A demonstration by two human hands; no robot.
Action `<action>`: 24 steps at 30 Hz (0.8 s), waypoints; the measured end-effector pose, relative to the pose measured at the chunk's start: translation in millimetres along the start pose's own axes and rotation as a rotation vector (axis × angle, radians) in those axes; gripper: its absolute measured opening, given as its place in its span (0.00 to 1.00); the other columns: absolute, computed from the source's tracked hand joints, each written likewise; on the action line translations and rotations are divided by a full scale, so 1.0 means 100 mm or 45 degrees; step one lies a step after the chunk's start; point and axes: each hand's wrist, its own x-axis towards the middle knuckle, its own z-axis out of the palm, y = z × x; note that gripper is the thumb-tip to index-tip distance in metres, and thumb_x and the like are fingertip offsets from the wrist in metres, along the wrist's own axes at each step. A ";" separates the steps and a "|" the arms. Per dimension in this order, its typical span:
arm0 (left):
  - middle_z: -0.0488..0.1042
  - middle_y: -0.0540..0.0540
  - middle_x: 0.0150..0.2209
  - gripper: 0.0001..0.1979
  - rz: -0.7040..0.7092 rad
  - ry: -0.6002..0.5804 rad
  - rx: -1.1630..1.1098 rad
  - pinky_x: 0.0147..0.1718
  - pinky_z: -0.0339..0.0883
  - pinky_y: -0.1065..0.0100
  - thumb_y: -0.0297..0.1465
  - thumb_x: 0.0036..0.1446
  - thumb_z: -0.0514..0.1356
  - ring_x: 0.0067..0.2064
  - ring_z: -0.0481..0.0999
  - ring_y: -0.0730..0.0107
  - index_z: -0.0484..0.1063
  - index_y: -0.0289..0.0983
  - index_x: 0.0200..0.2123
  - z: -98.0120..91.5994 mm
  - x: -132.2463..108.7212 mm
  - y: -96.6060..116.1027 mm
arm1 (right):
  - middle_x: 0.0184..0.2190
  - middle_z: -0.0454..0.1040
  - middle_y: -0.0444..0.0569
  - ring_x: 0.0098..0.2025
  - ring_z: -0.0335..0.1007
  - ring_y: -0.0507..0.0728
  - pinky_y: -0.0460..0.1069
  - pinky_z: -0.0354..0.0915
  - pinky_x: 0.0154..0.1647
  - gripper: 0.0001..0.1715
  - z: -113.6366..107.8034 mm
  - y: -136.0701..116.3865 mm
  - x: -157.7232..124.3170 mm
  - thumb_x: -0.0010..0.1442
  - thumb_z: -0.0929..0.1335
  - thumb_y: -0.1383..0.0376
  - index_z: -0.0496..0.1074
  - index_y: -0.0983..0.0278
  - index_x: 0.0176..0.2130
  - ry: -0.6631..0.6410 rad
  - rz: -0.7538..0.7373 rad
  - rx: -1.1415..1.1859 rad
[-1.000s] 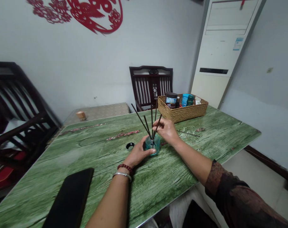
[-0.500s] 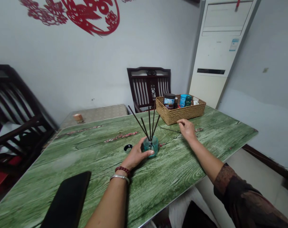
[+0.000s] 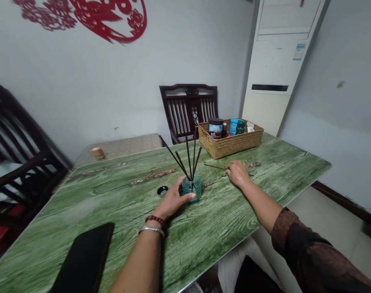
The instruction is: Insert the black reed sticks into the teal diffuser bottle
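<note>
A teal glass reed diffuser bottle (image 3: 196,188) stands upright on the green table, with several dark reed sticks (image 3: 188,160) fanning out of its neck. My left hand (image 3: 174,195) is wrapped around the bottle's left side, thumb across its front. Farther right, my right hand (image 3: 238,173) rests low at the tabletop, its fingers bent together over the right part of a thin dark reed stick (image 3: 214,166) that lies on the table. The fingertips' exact grip is partly hidden. Left of the bottle lies a black ring-shaped cap (image 3: 162,190).
A woven basket (image 3: 234,147) with jars and bottles stands just beyond my right hand. The black phone (image 3: 84,256) lies at the near left. Dark wooden chairs (image 3: 189,97) stand behind and left of the table (image 3: 112,203). A small wooden object (image 3: 97,153) sits on the surface behind.
My right hand has come down from above the table onto the loose reed stick, fingers closing. My left hand stays on the bottle. The whole view has shifted slightly.
</note>
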 end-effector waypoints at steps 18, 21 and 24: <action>0.76 0.37 0.56 0.40 0.002 -0.011 0.003 0.61 0.63 0.51 0.45 0.46 0.70 0.57 0.75 0.48 0.66 0.35 0.59 -0.01 0.00 0.00 | 0.40 0.81 0.60 0.45 0.75 0.62 0.51 0.62 0.46 0.15 -0.09 -0.12 -0.08 0.66 0.63 0.67 0.79 0.65 0.41 -0.036 -0.114 -0.025; 0.76 0.37 0.56 0.40 0.001 -0.009 -0.011 0.61 0.63 0.51 0.45 0.45 0.70 0.57 0.75 0.47 0.66 0.34 0.59 0.00 0.00 0.01 | 0.37 0.81 0.55 0.40 0.76 0.60 0.50 0.63 0.42 0.12 -0.17 -0.13 -0.04 0.64 0.65 0.67 0.78 0.63 0.43 0.081 0.007 0.241; 0.76 0.36 0.56 0.40 0.017 -0.009 -0.021 0.61 0.62 0.51 0.45 0.46 0.70 0.58 0.74 0.47 0.66 0.34 0.60 0.00 0.00 0.01 | 0.33 0.80 0.48 0.37 0.75 0.56 0.49 0.64 0.42 0.14 -0.32 -0.16 0.05 0.59 0.66 0.70 0.77 0.63 0.44 0.263 0.069 0.677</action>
